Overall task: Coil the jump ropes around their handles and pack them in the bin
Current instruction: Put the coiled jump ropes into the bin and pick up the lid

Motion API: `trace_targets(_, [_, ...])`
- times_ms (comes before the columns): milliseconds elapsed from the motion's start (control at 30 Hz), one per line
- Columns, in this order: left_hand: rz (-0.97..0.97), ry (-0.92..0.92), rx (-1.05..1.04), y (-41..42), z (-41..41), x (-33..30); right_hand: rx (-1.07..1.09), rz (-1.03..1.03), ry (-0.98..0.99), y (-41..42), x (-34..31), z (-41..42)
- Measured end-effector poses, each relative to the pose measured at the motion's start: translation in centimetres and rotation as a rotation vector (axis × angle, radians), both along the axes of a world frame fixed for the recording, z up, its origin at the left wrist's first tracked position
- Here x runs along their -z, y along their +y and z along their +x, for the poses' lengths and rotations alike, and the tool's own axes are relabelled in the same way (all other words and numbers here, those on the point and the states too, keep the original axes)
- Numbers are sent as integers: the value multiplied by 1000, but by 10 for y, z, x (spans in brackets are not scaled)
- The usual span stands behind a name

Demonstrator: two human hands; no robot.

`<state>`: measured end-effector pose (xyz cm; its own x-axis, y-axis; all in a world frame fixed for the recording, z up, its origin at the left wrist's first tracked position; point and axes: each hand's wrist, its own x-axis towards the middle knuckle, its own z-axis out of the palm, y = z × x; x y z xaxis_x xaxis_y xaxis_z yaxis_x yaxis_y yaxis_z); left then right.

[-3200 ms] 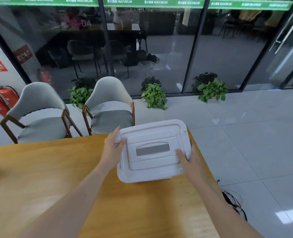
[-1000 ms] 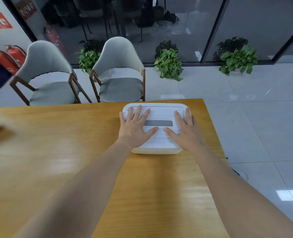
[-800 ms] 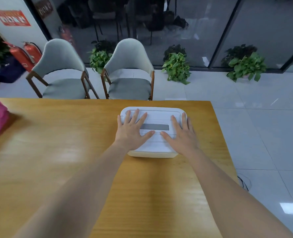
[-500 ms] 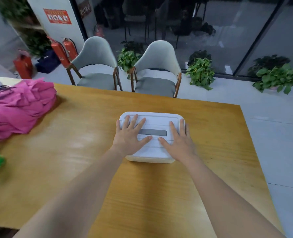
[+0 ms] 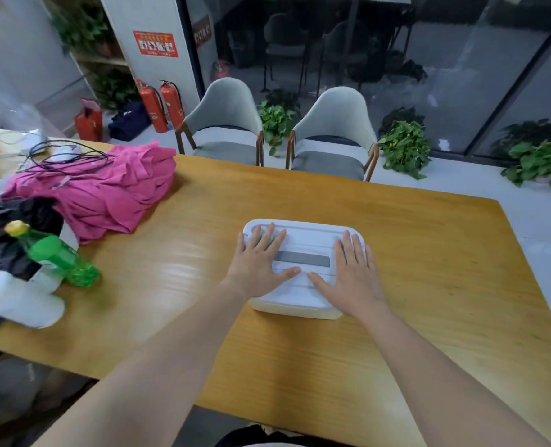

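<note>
Wooden tabletop (image 5: 429,253), right edge: left hand (image 5: 257,262) and right hand (image 5: 354,276) lie flat on bin lid (image 5: 309,243), fingers straight, slightly apart. Press evenly until seated.

Wooden table (image 5: 412,240) with white bin (image 5: 303,304), pink cloth (image 5: 112,195), green bottle (image 5: 61,256).

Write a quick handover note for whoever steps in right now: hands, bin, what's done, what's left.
Left hand: flat, fingers straight, pressing on the bin lid.
Right hand: the same, on the lid's right side.
The white bin sits closed on the wooden table, near its right end.
No jump ropes are in view; whether they are inside cannot be seen.
Left: check the lid is seated all round, then lift the hands away.
</note>
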<state>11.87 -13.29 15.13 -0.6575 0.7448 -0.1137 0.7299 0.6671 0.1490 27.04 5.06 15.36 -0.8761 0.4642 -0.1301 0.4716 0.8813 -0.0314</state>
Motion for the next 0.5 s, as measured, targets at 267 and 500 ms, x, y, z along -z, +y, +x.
trace_targets(267, [13,4,1,-4,-2,8,-17,-49,14,5,9,2])
trace_targets(500, [-39,30,15,2,-9,9,-12,-76,-30,7,6,-4])
